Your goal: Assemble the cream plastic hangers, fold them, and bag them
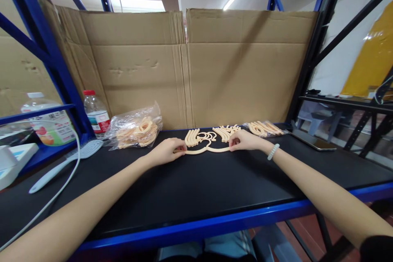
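On the black work surface, my left hand (167,151) pinches the left end of a beige curved strip (196,152). At the other side, my right hand (245,140), with a pale bead bracelet on the wrist, pinches the outer end of a second beige curved strip (218,150). These two strips meet in the middle below a small hook-shaped piece, in a clothes-hanger outline. Whether they are joined there I cannot tell. Just beyond lie several curved strips in a row (192,136), several hook pieces (208,135) and a pile of more strips (225,132).
Left of the parts stands a clear bag of beige pieces (138,129), near a red-capped bottle (97,114), a grey hairbrush (66,163) and a white cable (69,178). At right lie another bag (265,128) and a phone (313,140). Cardboard (245,77) walls the back.
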`<state>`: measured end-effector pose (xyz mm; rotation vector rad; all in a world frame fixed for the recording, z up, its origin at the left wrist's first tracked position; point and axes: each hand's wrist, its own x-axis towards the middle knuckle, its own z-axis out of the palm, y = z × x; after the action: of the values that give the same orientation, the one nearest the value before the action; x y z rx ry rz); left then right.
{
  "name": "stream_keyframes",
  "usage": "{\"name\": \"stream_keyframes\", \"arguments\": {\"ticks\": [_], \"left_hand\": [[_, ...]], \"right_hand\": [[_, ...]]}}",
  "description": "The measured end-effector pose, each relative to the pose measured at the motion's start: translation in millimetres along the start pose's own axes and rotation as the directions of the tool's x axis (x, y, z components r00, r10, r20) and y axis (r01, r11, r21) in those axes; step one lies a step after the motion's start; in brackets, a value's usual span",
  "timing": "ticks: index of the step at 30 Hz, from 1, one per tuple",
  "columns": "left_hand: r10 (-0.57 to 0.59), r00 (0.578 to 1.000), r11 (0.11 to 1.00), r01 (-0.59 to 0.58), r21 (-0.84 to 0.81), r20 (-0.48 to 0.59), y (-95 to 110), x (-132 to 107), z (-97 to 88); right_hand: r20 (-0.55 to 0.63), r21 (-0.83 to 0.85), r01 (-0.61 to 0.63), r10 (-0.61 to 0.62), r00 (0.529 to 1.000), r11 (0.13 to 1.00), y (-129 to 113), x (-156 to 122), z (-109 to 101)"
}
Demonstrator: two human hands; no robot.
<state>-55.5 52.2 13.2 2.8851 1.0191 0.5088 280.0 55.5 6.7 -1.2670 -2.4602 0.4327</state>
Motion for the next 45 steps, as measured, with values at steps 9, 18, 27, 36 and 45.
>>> {"name": "stream_keyframes", "arguments": {"ticks": [9, 18, 27, 36, 45], "left_hand": [[-0.099, 0.992, 0.964, 0.076, -0.256, -0.079, -11.6, 0.5, 13.0], [-0.261, 0.964, 0.849, 0.202, -0.488, -0.055, -18.0, 2.1, 17.5], [-0.433, 0.9, 0.663, 0.274, -0.697, -0.058, -24.3, 8.1, 20.3], [-0.434, 0.899, 0.679, 0.285, -0.677, -0.056, -26.7, 8.0, 23.9], [-0.429, 0.902, 0.684, 0.29, -0.67, -0.048, -28.0, 8.3, 23.3]], "right_hand": [[-0.018, -0.037, -0.033, 0.032, 0.999, 0.999, -0.3, -1.0, -1.1], [-0.009, -0.069, -0.033, 0.032, 0.999, 0.997, -2.5, -1.9, -2.2], [0.075, -0.116, -0.091, 0.1, 0.992, 0.989, -0.3, -7.1, -15.0], [0.068, -0.169, -0.119, 0.132, 0.989, 0.978, -4.6, -8.2, -17.3], [0.065, -0.18, -0.136, 0.15, 0.987, 0.974, -2.1, -8.1, -16.8]]}}
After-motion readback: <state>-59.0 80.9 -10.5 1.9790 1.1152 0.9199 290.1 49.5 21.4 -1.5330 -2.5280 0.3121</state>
